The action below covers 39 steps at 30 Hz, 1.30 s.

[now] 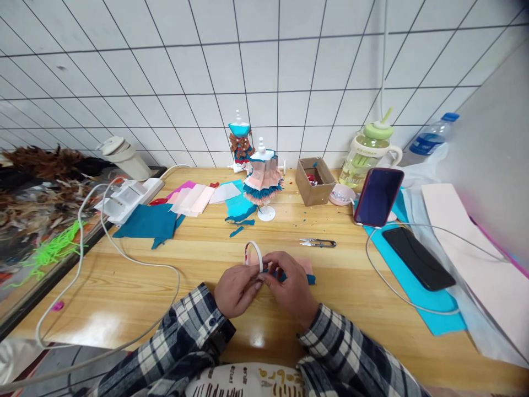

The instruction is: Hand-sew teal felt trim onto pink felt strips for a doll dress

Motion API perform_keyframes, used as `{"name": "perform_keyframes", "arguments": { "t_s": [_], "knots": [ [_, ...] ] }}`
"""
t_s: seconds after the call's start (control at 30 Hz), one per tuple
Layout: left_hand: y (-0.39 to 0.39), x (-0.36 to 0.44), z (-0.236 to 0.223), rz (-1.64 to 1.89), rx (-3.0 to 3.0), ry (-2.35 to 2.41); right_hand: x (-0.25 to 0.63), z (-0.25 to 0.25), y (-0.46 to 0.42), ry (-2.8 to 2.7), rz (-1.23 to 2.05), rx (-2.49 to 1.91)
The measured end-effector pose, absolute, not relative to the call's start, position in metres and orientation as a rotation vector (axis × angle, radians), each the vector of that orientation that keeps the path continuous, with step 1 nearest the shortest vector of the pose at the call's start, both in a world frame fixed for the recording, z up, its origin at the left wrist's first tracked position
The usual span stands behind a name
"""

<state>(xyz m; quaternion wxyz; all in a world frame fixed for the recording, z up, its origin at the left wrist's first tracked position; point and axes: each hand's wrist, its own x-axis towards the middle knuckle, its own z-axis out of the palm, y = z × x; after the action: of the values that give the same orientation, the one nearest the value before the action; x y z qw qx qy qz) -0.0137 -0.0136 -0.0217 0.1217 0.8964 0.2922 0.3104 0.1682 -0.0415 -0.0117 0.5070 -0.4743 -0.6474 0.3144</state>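
Note:
My left hand (236, 288) and my right hand (290, 285) meet at the middle of the wooden table (124, 286), fingers pinched together. Between them they hold a white roll of tape (255, 255), standing on edge, and small teal and pink felt pieces (306, 271) lying under the right hand. Both wrists wear plaid sleeves. Small thread snips (317, 242) lie just beyond the right hand. Further back stands a little mannequin in a pink and teal dress (263, 179), with a second dressed figure (240, 142) behind it.
Teal felt sheets (146, 221) and pink sheets (192, 198) lie back left. A cardboard box (315, 180), a green-lidded jug (367, 154), a propped phone (378, 197), a flat black phone (417, 258) and white cables (103, 242) surround the work spot. Feathers fill a tray at left (37, 187).

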Motion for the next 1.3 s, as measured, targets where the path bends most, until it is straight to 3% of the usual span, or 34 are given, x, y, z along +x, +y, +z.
{"name": "perform_keyframes", "arguments": {
  "t_s": [0.83,1.3],
  "knots": [
    [-0.009,-0.015,-0.020,0.861,2.406,1.023,0.169,-0.010,-0.042,-1.580,0.680,-1.125],
    [-0.010,-0.010,-0.021,0.824,2.794,0.508,0.172,-0.005,-0.045,-1.688,0.738,-0.949]
  ]
}}
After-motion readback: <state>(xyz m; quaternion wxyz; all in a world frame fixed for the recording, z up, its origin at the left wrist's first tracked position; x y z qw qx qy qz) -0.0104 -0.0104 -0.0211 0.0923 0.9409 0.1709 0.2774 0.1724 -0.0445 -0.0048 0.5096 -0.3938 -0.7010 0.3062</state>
